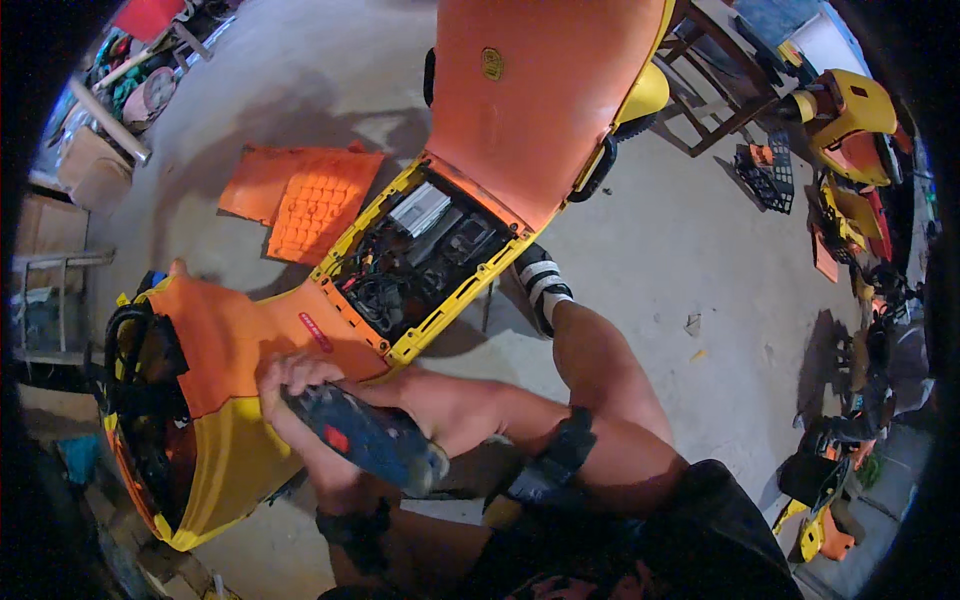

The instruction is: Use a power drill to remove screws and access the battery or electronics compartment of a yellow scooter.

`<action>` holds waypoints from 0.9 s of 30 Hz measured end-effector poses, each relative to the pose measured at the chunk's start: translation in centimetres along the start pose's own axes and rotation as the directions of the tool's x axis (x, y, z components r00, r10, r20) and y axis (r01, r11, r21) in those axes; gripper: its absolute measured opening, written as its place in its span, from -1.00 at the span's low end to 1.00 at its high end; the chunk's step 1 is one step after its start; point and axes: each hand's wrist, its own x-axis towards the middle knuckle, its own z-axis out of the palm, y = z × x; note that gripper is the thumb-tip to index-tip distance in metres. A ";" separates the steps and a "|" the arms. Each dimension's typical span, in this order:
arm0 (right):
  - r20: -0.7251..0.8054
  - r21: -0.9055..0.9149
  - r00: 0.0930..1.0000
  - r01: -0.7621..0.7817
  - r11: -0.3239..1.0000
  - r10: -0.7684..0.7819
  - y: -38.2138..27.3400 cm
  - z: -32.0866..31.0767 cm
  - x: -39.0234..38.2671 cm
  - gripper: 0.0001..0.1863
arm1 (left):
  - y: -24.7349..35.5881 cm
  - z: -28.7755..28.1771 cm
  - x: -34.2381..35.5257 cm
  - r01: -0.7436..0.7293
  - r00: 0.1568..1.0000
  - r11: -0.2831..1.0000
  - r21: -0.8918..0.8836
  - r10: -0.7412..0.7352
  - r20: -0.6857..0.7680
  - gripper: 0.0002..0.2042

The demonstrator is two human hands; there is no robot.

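Gripping drill (365,438) in both hands (300,385), long axis slanting, nose up-left against orange car (250,340).

glossy orange plastic toy car body (530,110), rough concrete floor (690,240).

bright, bluish light falls on the concrete floor (300,80) around me, soft shadows pool beneath my arms, my drill (365,438) smears with motion blur, and the fisheye rim goes black.
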 end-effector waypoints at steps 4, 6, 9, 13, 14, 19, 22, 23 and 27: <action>-0.225 0.424 0.968 -0.004 0.906 0.110 1.0 4.7 0.5 -0.19 | 0.7 1.5 0.9 -0.018 1.000 1.000 -0.019 0.018 0.018 -0.86; -0.277 0.452 0.945 -0.031 0.891 0.174 1.2 4.9 -0.1 -0.23 | 0.0 1.3 1.0 0.012 1.000 0.999 -0.037 -0.012 0.005 -0.86; -0.438 0.201 0.896 0.025 0.979 0.067 0.1 4.9 0.1 -0.30 | 0.5 1.3 1.0 0.021 1.000 0.998 -0.057 -0.021 -0.002 -0.87; -0.590 -0.036 0.807 -0.003 0.999 -0.019 0.2 4.9 -0.1 -0.34 | 2.0 -0.8 2.0 0.071 0.997 0.992 -0.104 -0.068 0.028 -0.83; -0.635 -0.041 0.771 0.019 0.999 -0.041 0.2 5.1 0.1 -0.35 | 2.4 -1.1 2.2 0.061 0.997 0.995 -0.073 -0.058 0.046 -0.84; -0.654 -0.019 0.750 -0.148 0.989 0.099 -0.4 4.4 -0.6 -0.28 | 2.2 -1.7 2.6 0.069 0.997 0.995 -0.067 -0.065 0.050 -0.86; -0.701 -0.001 0.706 -0.141 0.990 0.099 -0.5 4.3 -0.4 -0.24 | 2.4 -2.2 3.2 0.026 0.999 1.000 -0.011 -0.025 0.020 -0.86; -0.727 -0.010 0.682 -0.126 0.992 0.079 -0.5 4.4 -0.3 -0.24 | 2.4 -2.1 3.3 0.044 0.999 0.999 -0.011 -0.043 0.010 -0.85; -0.679 0.045 0.715 -0.189 0.981 0.169 -0.8 4.1 -0.3 -0.22 | 1.9 -0.7 3.2 0.074 0.995 0.997 -0.021 -0.075 -0.063 -0.85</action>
